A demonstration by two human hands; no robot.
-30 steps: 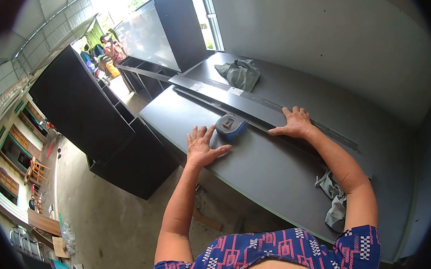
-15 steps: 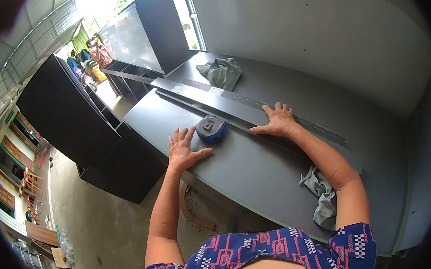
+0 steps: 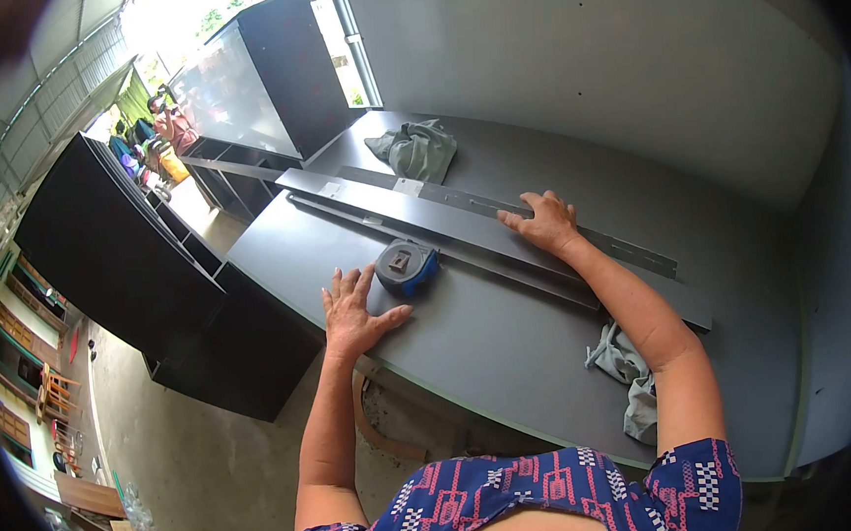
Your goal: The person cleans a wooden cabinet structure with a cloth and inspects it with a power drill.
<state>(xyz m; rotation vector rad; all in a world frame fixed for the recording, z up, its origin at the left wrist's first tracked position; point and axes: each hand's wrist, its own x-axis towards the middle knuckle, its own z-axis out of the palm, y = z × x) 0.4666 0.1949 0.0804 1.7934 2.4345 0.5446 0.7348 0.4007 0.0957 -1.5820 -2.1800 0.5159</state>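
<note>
Across the grey board (image 3: 491, 360) lie long metal strips, among them a wide flat one (image 3: 442, 213) and a darker slotted one (image 3: 632, 251) behind it. My left hand (image 3: 353, 315) rests on the board near its front edge, fingers spread, holding nothing. Just beyond its fingertips sits a black and blue tape measure (image 3: 406, 266). My right hand (image 3: 544, 223) lies over the wide strip with its fingers apart, fingertips near the slotted strip. A crumpled grey cloth (image 3: 416, 151) is at the back; another cloth (image 3: 625, 365) lies near my right forearm.
Black cabinet pieces (image 3: 118, 247) stand at the left, and a tall dark box (image 3: 294, 72) is at the back. A grey panel wall (image 3: 609, 65) rises behind the board. Farther off at upper left is another person (image 3: 175, 125).
My right hand has shifted back across the wide strip, its thumb leaving the strip's front edge. My left hand stays spread beside the tape measure. The view has shifted slightly.
</note>
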